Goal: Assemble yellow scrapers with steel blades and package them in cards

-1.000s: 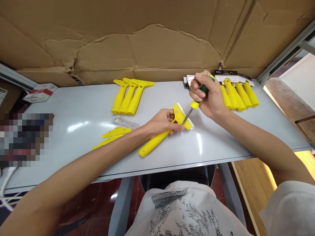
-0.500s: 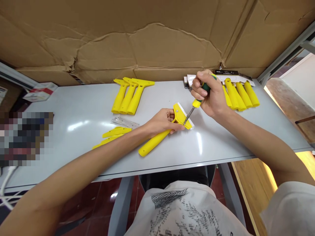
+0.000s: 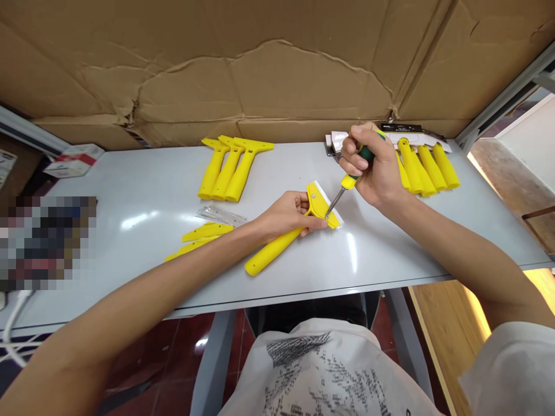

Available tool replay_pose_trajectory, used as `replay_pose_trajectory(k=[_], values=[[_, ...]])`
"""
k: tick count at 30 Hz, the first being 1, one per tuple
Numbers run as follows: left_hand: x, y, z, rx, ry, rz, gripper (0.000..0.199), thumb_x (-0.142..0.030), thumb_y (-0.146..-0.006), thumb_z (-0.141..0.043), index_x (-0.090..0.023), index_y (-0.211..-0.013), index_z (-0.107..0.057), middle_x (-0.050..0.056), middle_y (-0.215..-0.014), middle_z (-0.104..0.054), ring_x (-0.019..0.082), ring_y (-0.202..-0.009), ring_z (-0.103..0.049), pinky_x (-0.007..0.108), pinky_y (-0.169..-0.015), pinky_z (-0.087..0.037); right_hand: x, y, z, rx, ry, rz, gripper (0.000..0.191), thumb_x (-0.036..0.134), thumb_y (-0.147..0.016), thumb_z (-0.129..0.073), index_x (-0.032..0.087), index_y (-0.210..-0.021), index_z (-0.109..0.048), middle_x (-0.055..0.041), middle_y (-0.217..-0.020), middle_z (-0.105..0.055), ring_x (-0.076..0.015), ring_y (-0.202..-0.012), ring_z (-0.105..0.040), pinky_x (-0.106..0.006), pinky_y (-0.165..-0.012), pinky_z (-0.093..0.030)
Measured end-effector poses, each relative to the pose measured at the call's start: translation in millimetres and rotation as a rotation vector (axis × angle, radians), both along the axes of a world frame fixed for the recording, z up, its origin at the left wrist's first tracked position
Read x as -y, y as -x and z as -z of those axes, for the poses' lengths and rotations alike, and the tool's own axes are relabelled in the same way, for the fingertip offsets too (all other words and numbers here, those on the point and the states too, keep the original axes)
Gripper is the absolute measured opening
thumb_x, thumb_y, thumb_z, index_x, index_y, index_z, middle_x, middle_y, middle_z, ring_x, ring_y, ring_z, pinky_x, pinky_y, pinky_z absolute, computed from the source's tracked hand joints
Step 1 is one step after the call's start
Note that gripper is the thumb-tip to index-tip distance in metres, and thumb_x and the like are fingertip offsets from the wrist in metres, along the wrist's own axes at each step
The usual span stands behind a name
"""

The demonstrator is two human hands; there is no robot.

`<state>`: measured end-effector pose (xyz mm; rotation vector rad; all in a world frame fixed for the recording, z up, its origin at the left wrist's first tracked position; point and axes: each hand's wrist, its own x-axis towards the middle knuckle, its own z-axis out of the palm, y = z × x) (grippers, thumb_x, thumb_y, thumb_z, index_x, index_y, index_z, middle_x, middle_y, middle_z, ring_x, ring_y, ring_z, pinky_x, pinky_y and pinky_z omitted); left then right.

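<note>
My left hand is closed around the neck of a yellow scraper, near its wide head. The scraper's handle points down and left, and a pale blade edge shows along the head's right side. Two screws are visible on the head. My right hand grips a green and yellow screwdriver, held tilted. Its tip meets the lower screw, close to my left thumb. Left of the scraper, partly behind my left forearm, lie flat yellow plates and thin metal blades.
Three yellow scraper handles lie side by side at the back of the grey table. Several more scrapers rest at the back right, with cards beside them. A small box stands at the left; cardboard walls the back.
The camera view has shifted very slightly. Both hands keep their grips, and the screwdriver tip stays at the lower screw.
</note>
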<state>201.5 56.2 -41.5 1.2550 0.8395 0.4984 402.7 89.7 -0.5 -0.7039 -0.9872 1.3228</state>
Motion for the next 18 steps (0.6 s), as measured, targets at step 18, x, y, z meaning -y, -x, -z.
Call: replay_pose_trajectory(k=[18], values=[[0.7, 2.6, -4.8, -0.051, 0.004, 0.053, 0.027, -0.023, -0.075, -0.091, -0.009, -0.087, -0.071, 0.001, -0.065, -0.066, 0.007, -0.049, -0.055, 0.019, -0.049, -0.044, -7.2, -26.8, -31.6, 0.079, 0.011, 0.050, 0.034, 0.019, -0.078, -0.080, 0.023, -0.065, -0.049, 0.0000, -0.073, -0.052, -0.0099, -0.056, -0.024, -0.026, -0.043, -0.030]])
